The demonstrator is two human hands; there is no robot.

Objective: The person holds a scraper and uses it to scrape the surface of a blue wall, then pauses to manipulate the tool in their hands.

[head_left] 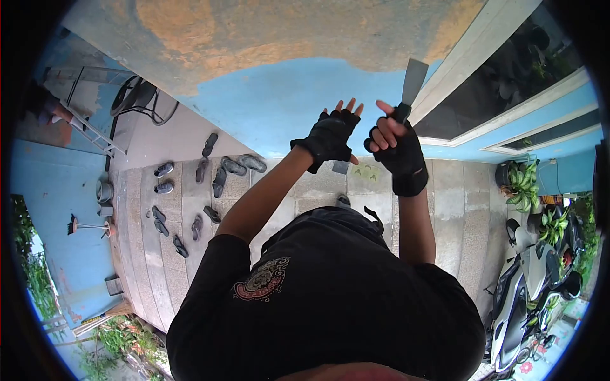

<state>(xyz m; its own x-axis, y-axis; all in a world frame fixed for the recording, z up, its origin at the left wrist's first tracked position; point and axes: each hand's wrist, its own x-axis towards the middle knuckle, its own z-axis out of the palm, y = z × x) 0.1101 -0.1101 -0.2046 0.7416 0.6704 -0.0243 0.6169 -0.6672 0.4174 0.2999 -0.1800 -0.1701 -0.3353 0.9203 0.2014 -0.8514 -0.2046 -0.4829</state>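
My right hand, in a black fingerless glove, is closed round the dark handle of a putty knife. Its flat metal blade points up and away, near the white window frame, and the index finger reaches out along the handle. To the left, my left hand wears a matching glove, its fingers spread and nothing in it. Both hands are raised before a blue wall. Higher up on that wall, the blue paint gives way to a bare grey and orange patch.
Several sandals lie on the tiled floor at left. Beyond them stand a chair and a ladder, with another person's arm beside it. Potted plants and a parked motorbike are at right. A dark window adjoins the wall.
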